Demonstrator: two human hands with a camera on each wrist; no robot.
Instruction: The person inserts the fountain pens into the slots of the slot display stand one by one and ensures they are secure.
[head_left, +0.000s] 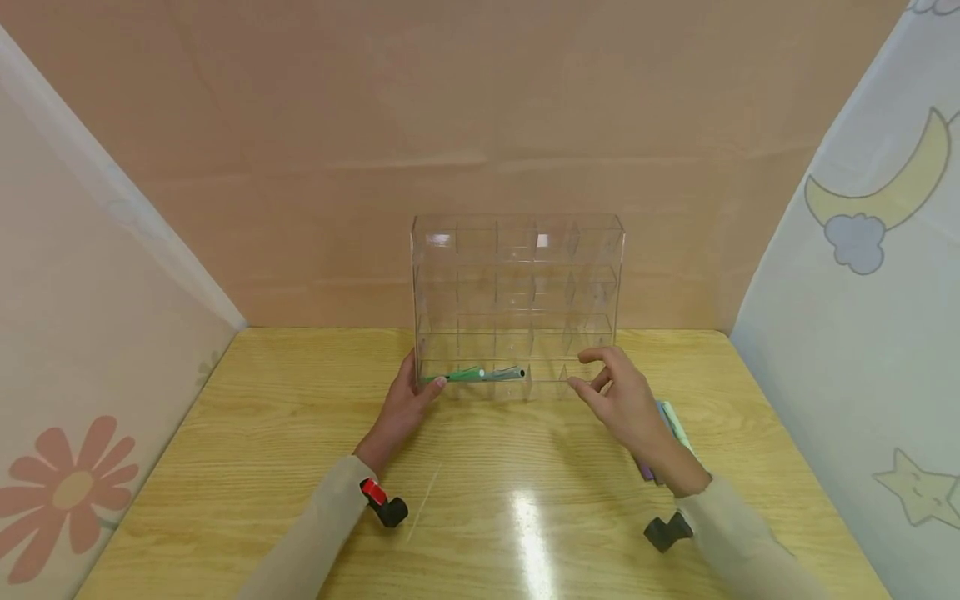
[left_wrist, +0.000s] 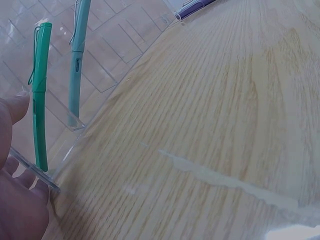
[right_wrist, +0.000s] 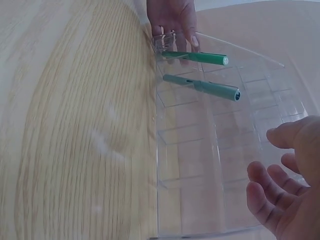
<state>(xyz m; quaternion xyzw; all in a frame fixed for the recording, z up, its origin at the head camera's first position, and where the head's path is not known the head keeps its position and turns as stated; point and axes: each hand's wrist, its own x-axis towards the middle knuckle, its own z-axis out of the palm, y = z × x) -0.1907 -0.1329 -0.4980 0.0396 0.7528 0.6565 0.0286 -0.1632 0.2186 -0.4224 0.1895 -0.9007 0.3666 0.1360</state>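
A clear acrylic rack [head_left: 414, 292] with rows of small compartments stands upright at the back of the table. My left hand [head_left: 401, 407] grips its lower left corner, thumb in front and fingers behind the side panel. Two capped pens sit in the bottom row near that thumb: a green pen [right_wrist: 207, 58] in the end compartment and a grey-teal pen [right_wrist: 210, 89] beside it. Near the rack's lower right corner, my right hand [head_left: 618, 396] is held with loosely bent fingers, thumb and index finger apart, nothing between them.
More pens [head_left: 677, 425], pale green, bluish and purple, lie on the wooden table [head_left: 300, 433] beside the right forearm, which partly covers them. A thin clear strip [head_left: 425, 500] lies near the left wrist. Behind the rack hangs a plain backdrop [head_left: 480, 108], with patterned cloth on both sides.
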